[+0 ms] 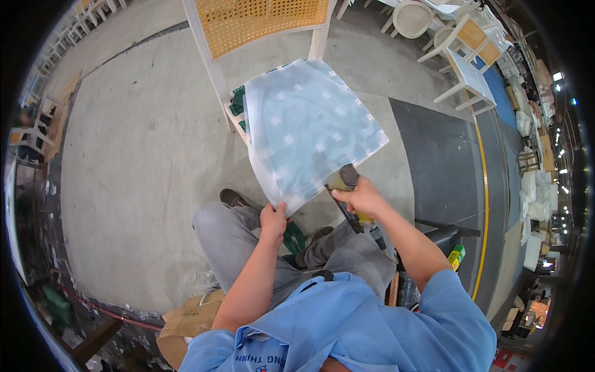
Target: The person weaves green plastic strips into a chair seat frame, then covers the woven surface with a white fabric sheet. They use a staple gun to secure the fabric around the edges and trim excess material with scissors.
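Gripping the staple gun (344,178) in the right hand (362,198); pinching, in fingers of the left hand (273,221), the six-o'clock corner of the thin sheet (310,118) over the chair (260,28) at twelve o'clock; judging that sheet light, limp, best held by edges.

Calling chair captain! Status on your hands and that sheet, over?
Left hand pinching pale sheet. Right hand gripping yellow-black tool. Sheet on chair; tool hiding some sheet edge.

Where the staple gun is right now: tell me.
In the head view, just right of centre, the staple gun is in the right hand, by the near right edge of the blue-and-white sheet on the cane-backed chair.
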Available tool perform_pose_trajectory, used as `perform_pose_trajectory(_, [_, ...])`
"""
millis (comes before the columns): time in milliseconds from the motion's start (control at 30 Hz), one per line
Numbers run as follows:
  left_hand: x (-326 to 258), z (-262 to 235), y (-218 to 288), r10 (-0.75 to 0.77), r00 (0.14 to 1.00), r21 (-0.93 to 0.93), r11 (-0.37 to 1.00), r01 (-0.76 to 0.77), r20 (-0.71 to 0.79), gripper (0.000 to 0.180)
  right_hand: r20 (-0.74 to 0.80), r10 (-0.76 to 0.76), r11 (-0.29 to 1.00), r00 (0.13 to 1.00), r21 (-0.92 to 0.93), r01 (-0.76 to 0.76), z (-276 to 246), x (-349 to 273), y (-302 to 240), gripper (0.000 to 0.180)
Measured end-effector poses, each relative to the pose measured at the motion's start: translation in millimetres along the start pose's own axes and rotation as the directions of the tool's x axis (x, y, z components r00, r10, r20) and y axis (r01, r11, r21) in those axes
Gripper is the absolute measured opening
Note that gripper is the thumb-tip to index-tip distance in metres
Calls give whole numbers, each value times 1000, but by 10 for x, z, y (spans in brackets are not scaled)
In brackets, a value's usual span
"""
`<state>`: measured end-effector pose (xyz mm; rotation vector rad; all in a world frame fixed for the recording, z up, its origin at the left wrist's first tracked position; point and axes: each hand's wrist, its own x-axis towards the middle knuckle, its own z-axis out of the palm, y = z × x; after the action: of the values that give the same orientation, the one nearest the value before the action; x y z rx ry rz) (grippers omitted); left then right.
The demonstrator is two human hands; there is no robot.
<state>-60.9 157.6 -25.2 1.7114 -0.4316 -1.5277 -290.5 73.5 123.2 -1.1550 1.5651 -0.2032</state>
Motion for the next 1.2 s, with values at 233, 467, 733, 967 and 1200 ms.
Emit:
perform_pose_trajectory(233, [149,-131,-6,-68,994,51,997,64,83,35,-276,-77,938,958,306,164,-1054,-1013,258,39])
perform_pose_trajectory(467, [213,-48,-47,-197,975,9,980,197,99,25,-549,218,851,807,512,118,-1964,-2624,1328,46])
perform_pose_trajectory(733, [208,-145,-62,-137,986,130,984,124,93,24,-370,536,589,759,808,-23,-1662,-2499,3172,40])
perform_pose_trajectory(967, [228,-323,259,34,975,9,999,-32,-219,44,-417,586,561,695,828,24,-1504,-2416,3961,28])
perform_pose_trajectory(1200, [662,13,1113,12,995,-35,999,-16,-102,86,-907,259,961,331,276,6,-1732,-2787,3618,36])
